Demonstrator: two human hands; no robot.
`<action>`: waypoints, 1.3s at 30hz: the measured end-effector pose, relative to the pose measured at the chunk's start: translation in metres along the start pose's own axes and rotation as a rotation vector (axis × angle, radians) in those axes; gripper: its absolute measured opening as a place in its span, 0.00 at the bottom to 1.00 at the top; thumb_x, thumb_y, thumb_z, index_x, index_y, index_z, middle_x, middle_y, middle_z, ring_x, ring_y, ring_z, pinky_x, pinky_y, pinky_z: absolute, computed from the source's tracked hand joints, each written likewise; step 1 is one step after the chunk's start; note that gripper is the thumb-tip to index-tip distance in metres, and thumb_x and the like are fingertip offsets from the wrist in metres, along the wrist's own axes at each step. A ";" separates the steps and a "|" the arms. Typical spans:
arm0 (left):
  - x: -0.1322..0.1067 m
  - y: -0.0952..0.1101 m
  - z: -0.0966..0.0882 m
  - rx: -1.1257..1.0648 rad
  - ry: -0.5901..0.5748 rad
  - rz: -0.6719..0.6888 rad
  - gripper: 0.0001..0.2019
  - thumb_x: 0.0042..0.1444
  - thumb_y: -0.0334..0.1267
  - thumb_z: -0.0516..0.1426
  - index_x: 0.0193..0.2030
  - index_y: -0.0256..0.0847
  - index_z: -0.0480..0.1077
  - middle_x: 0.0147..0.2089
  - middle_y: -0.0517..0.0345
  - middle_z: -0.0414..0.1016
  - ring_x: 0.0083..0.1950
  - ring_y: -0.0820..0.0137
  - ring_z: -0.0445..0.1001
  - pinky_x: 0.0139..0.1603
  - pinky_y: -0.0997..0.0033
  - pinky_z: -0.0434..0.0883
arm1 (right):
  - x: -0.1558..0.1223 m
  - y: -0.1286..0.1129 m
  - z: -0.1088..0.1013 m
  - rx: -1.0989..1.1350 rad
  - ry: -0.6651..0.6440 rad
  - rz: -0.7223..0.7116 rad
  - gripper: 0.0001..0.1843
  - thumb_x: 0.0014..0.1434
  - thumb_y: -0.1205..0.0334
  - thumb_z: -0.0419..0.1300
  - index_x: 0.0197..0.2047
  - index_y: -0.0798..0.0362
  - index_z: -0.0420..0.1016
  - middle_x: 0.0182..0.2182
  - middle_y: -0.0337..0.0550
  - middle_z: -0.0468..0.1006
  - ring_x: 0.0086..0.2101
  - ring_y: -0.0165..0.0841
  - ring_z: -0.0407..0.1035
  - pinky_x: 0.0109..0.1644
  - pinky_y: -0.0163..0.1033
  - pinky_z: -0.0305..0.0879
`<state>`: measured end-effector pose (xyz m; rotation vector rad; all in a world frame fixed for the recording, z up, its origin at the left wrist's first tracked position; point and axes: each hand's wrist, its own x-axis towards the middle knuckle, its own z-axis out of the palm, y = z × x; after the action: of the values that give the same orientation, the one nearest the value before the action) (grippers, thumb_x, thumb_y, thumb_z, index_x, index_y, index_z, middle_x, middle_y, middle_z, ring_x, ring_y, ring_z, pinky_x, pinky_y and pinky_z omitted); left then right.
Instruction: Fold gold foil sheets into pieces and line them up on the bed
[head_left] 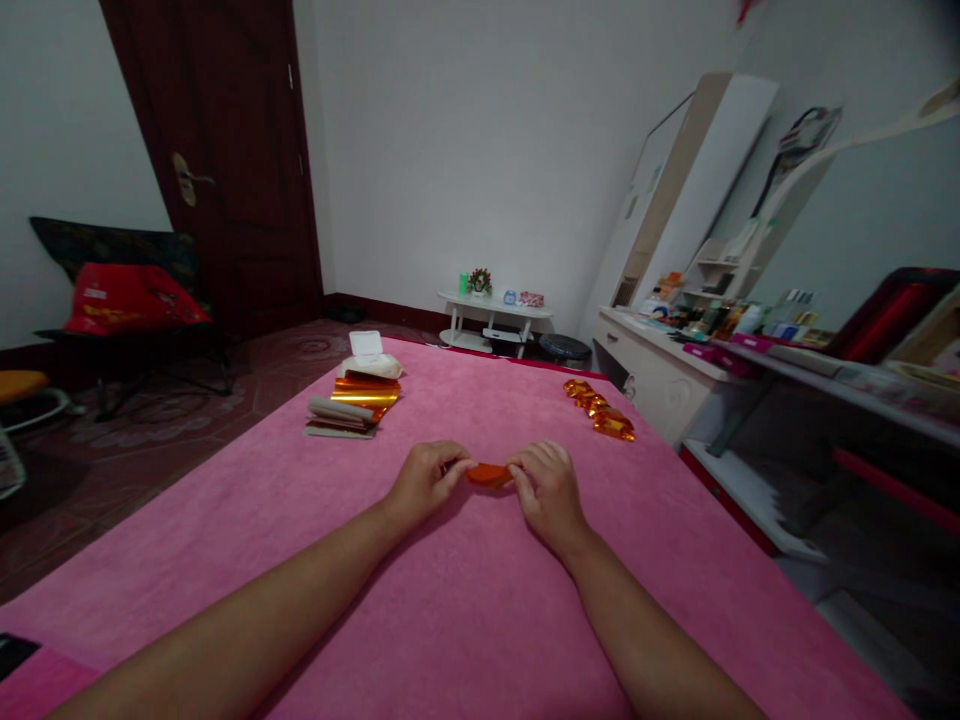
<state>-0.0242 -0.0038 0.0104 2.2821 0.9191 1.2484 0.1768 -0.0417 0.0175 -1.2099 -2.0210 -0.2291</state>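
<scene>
Between my two hands is a small orange foil-wrapped piece (489, 476), held just above the pink cloth. My left hand (429, 480) pinches its left end between thumb and fingers. At the right end, my right hand (549, 490) pinches it the same way. What lies inside the foil is hidden. Several shiny orange-gold wrapped pieces (600, 408) sit in a row to the right. On the left, glossy orange foil sheets (367, 390) lie beside a stack of grey-brown flat pieces (339, 416).
Behind the foil stands a white packet (370, 362) with an upright white lid or card (365, 342). The pink cloth (450, 600) covers the table. A cluttered dresser (660, 345) is on the right, a chair with a red bag (127, 298) on the left.
</scene>
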 end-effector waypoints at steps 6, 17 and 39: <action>0.001 -0.008 0.002 -0.050 0.004 -0.105 0.14 0.59 0.40 0.52 0.30 0.37 0.76 0.27 0.57 0.76 0.27 0.73 0.70 0.30 0.77 0.62 | -0.002 0.011 0.001 0.005 0.041 0.021 0.07 0.60 0.68 0.53 0.31 0.52 0.70 0.28 0.42 0.72 0.34 0.35 0.64 0.45 0.43 0.55; 0.000 -0.014 0.008 -0.200 0.038 -0.208 0.14 0.57 0.40 0.53 0.25 0.34 0.72 0.23 0.58 0.71 0.25 0.73 0.67 0.26 0.78 0.60 | -0.005 0.019 0.009 0.108 0.067 0.009 0.08 0.61 0.68 0.53 0.31 0.53 0.72 0.28 0.43 0.72 0.33 0.35 0.64 0.41 0.41 0.58; 0.002 0.011 0.000 0.356 -0.080 0.140 0.11 0.59 0.38 0.52 0.32 0.40 0.75 0.32 0.53 0.76 0.36 0.66 0.70 0.41 0.65 0.60 | -0.005 -0.001 0.007 0.070 0.032 -0.069 0.08 0.61 0.70 0.50 0.33 0.53 0.69 0.29 0.44 0.70 0.34 0.36 0.61 0.41 0.43 0.57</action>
<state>-0.0195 -0.0107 0.0182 2.6932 1.0372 1.1095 0.1737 -0.0420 0.0092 -1.0882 -2.0283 -0.2075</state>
